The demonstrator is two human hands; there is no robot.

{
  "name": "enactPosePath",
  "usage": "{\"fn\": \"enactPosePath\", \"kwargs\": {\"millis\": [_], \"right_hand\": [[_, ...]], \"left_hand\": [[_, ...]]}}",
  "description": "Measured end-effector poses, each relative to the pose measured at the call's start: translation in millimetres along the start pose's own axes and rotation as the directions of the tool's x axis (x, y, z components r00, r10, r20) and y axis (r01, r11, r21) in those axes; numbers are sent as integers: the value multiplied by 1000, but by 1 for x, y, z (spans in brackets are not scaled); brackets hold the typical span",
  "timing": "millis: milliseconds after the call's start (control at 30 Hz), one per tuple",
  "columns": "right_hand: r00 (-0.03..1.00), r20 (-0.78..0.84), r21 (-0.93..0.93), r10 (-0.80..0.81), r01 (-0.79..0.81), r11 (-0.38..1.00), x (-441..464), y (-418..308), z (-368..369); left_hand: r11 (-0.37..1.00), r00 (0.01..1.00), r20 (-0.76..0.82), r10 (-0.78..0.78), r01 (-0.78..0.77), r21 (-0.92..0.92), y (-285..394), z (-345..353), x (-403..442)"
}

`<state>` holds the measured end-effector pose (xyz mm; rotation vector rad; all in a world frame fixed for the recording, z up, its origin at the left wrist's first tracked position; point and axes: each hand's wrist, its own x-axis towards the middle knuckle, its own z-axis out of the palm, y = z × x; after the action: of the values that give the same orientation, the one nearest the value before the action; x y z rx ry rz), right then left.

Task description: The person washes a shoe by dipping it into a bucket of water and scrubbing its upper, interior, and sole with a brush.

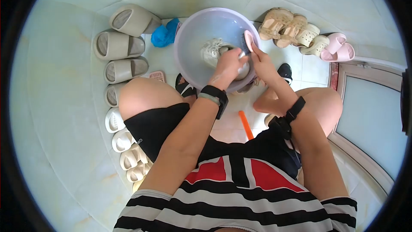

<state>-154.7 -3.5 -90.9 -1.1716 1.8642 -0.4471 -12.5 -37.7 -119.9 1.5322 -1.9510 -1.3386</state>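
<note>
In the head view, a white lace-up sneaker (210, 53) lies in a pale lilac basin (184, 66). My left hand (230, 65) reaches over the basin with its fingers curled on the sneaker, covering much of it. At the basin's right side, my right hand (264, 65) is closed around the handle of a pink scrub brush (249, 41). The brush has dark bristles, which face left toward my left fingers. Its lower end is hidden by my right hand.
Grey slides (113, 45) and white slippers (115, 120) line the left wall. Blue crumpled plastic (163, 35) lies beside the basin. Brown sandals (275, 23), cream clogs (307, 34) and pink slides (338, 47) stand right. An orange stick (246, 124) lies between my legs; a door (371, 118) is at right.
</note>
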Motion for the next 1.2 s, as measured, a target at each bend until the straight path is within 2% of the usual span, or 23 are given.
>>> {"fn": "enactPosePath", "kwargs": {"millis": [33, 67, 133, 200, 233, 300, 333, 367, 433, 467, 533, 600, 667, 733, 833, 867, 933, 967, 1033, 1100, 1133, 1167, 1200], "right_hand": [[992, 54, 80, 117, -121, 989, -5, -4, -6], [992, 58, 76, 112, -116, 990, -2, -2, -7], [998, -55, 176, -37, 46, 983, 1, 4, -3], [1000, 4, 221, 26, -26, 975, 0, -6, 0], [1000, -19, 124, -3, 6, 992, 1, -3, 6], [996, -56, -81, -65, 60, 995, 3, 4, 17], [996, -55, -82, -70, 65, 995, 6, 6, 20], [997, -52, -128, -53, 46, 991, 10, 8, 21], [997, -55, -173, -45, 35, 984, 18, 11, 28], [995, -58, -224, -85, 70, 972, 22, 12, 31], [990, -60, -274, -124, 104, 956, 28, 15, 40], [997, -57, -382, -55, 29, 924, 30, 12, 47], [1000, -17, -336, 21, -26, 941, 32, 5, 47], [995, 25, -293, 93, -82, 953, 41, 3, 47], [999, 40, -381, 7, 9, 925, 59, 20, 53], [997, 65, -387, 32, -4, 922, 64, 23, 54], [994, 83, -383, 64, -27, 923, 58, 19, 53], [990, 82, -333, 113, -79, 940, 51, 9, 47], [984, 79, -272, 162, -135, 953, 47, 10, 44], [987, -77, -298, -142, 113, 948, 46, 28, 49], [987, -82, -287, -138, 109, 952, 42, 30, 49], [999, -29, -154, -34, 29, 988, 32, 18, 42], [997, 36, -25, 61, -60, 998, 25, 10, 37]], "left_hand": [[1000, 996, 86, 13, -12, -18, 4, -5, -5], [1000, 997, 79, 10, -9, -20, 7, -7, -10], [986, 982, 123, 146, -154, 58, 11, -9, -19], [994, 989, 105, 103, -105, 11, 14, -27, -15], [986, 993, -111, 39, -56, -158, 6, -39, -7], [898, 884, -448, -136, -82, -433, -18, -56, -4], [841, 793, -568, -221, -140, -522, -31, -60, -4], [841, 790, -572, -220, -144, -522, -49, -54, 1], [773, 693, -457, -558, 233, -590, -83, -40, 13], [775, 694, -460, -554, 227, -590, -80, -43, 15], [400, 703, -98, -705, 280, -872, -75, -44, 13], [406, 729, -99, -677, 258, -877, -82, -33, 15], [408, 757, -103, -645, 227, -884, -85, -28, 20], [165, 704, 69, -707, 260, -951, -83, -30, 24], [66, 736, 67, -674, 151, -986, -91, -24, 29], [69, 733, 68, -677, 156, -985, -98, -21, 30], [132, 841, -3, -541, 82, -988, -111, -19, 33], [136, 844, 1, -536, 88, -987, -107, -22, 31], [138, 756, 8, -654, 130, -982, -98, -28, 27], [164, 753, 8, -658, 154, -974, -72, -44, 14], [181, 747, 9, -665, 173, -968, -59, -51, 5], [192, 751, 6, -660, 176, -965, -57, -54, 1], [286, 801, -54, -596, 148, -947, -54, -58, -3]]}}
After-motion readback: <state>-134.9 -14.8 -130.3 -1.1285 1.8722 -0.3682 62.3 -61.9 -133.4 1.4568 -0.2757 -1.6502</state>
